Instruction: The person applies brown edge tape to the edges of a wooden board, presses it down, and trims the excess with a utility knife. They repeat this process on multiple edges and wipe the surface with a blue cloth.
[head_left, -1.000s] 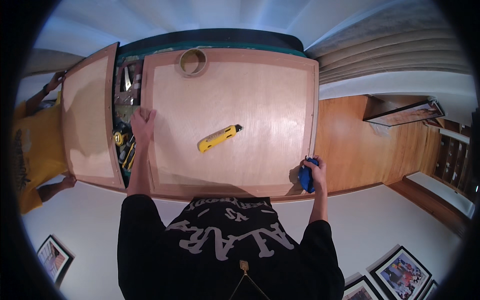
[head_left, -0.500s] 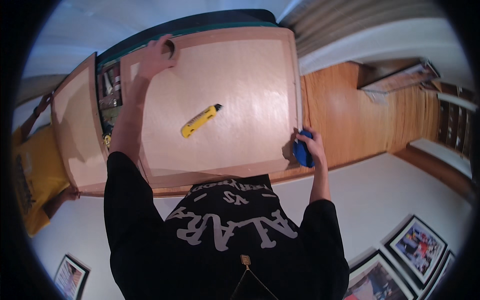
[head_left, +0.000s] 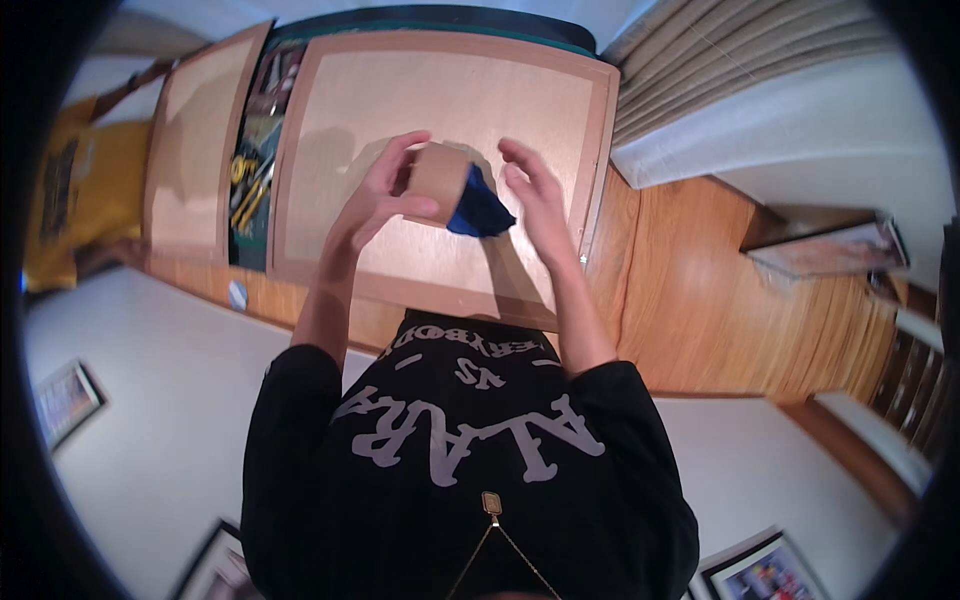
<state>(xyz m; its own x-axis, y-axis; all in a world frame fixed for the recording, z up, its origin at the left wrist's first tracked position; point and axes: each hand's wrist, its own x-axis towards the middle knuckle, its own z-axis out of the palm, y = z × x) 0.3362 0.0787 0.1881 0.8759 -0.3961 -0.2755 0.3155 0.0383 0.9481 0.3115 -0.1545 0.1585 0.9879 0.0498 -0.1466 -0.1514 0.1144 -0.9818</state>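
My left hand (head_left: 385, 195) grips a wide roll of brown tape (head_left: 437, 185), thumb along its near side and fingers on the far side. Against the roll's right side is a dark blue crumpled thing (head_left: 482, 207), cloth-like; whether it rests on the board or hangs from the roll I cannot tell. My right hand (head_left: 535, 190) hovers just right of it, fingers apart and holding nothing. Below both hands lies a large pale wooden board (head_left: 400, 85) bordered by brown strips. The yellow utility knife seen on it earlier does not show now.
To the left, past a gap with yellow-handled tools (head_left: 250, 190), lies a second board (head_left: 195, 150). A person in a yellow shirt (head_left: 95, 190) stands beside it. Wooden floor (head_left: 690, 290) extends right, with a framed picture (head_left: 830, 245) on it and a curtain (head_left: 730, 60) behind.
My left hand has come from the far edge to mid-board with the tape roll. My right hand has left the board's right edge and let go of the blue thing, now beside the roll.
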